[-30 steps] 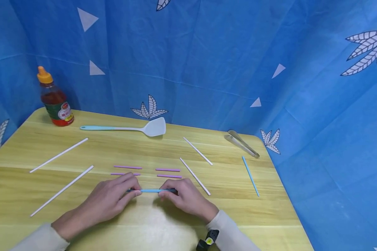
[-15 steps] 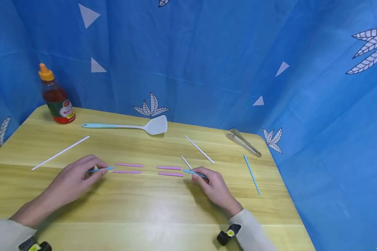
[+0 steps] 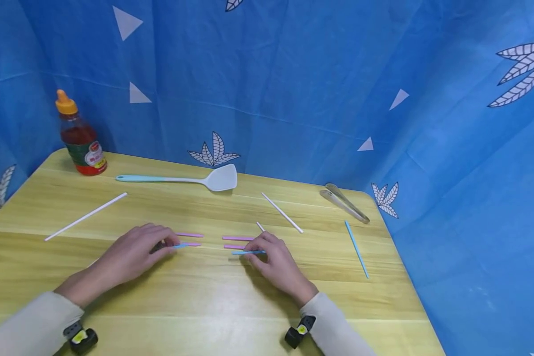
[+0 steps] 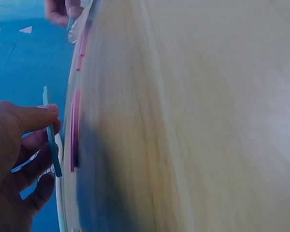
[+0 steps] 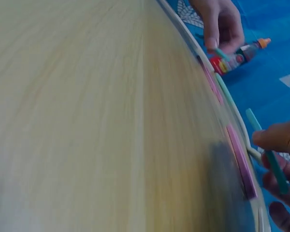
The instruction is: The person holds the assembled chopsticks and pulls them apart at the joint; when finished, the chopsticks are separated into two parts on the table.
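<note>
In the head view my left hand [image 3: 135, 259] pinches a short blue straw [image 3: 181, 245] between thumb and fingers, just over the left pair of short purple straws [image 3: 191, 235]. My right hand [image 3: 276, 267] pinches a second short blue straw [image 3: 239, 253], just on the near side of the right pair of purple straws [image 3: 233, 246]. The left wrist view shows the left blue straw [image 4: 52, 145] under the thumb, above the table surface. Similarly, the right blue straw [image 5: 275, 169] lies between thumb and fingers in the right wrist view.
White straws [image 3: 86, 216] lie at left and right [image 3: 282, 212]; two more are partly hidden by my hands. One long blue straw [image 3: 357, 249] lies at far right. Behind are a sauce bottle [image 3: 82, 143], a spatula [image 3: 178, 179] and metal tongs [image 3: 344, 203] on the wooden table [image 3: 213, 316].
A second ago both hands held blue straw together at the middle. They then moved apart, each with a short blue straw, and have now come back inward beside the purple straws.
</note>
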`<state>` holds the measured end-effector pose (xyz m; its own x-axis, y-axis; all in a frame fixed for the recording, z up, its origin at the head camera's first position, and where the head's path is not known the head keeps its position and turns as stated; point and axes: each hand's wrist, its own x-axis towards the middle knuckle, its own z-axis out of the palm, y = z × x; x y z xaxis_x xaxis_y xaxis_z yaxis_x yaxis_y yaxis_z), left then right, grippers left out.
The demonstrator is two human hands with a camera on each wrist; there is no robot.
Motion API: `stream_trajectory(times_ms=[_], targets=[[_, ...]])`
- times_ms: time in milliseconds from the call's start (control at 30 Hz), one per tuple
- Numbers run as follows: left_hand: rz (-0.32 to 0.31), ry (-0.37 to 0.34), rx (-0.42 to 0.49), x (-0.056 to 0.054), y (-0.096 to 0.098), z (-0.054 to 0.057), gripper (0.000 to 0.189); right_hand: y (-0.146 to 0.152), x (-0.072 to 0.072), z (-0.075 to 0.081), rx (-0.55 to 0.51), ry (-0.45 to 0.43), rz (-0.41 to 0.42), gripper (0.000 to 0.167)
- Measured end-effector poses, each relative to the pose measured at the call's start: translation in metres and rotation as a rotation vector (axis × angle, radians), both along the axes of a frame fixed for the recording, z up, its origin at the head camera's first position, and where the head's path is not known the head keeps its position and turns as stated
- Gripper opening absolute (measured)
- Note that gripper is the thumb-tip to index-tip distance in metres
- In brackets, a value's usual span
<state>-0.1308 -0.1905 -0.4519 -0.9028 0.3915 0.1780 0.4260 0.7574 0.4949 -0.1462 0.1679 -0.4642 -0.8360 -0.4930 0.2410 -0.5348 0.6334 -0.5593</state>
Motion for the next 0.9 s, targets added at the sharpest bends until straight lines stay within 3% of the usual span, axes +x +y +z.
stream_trajectory(times_ms=[400, 667, 900], targets=[[-0.065, 0.087, -0.074, -0.005, 0.013, -0.011, 0.014, -0.022, -0.001, -0.009, 0.059, 0.013, -0.025, 0.008], [-0.053, 0.086, -0.089, -0.005, 0.017, -0.014, 0.014, -0.029, 0.001, -0.010, 0.108, 0.076, -0.052, 0.009], [-0.053, 0.075, -0.087, -0.005, 0.018, -0.014, 0.015, -0.031, 0.002, -0.008, 0.123, 0.081, -0.054, 0.008]])
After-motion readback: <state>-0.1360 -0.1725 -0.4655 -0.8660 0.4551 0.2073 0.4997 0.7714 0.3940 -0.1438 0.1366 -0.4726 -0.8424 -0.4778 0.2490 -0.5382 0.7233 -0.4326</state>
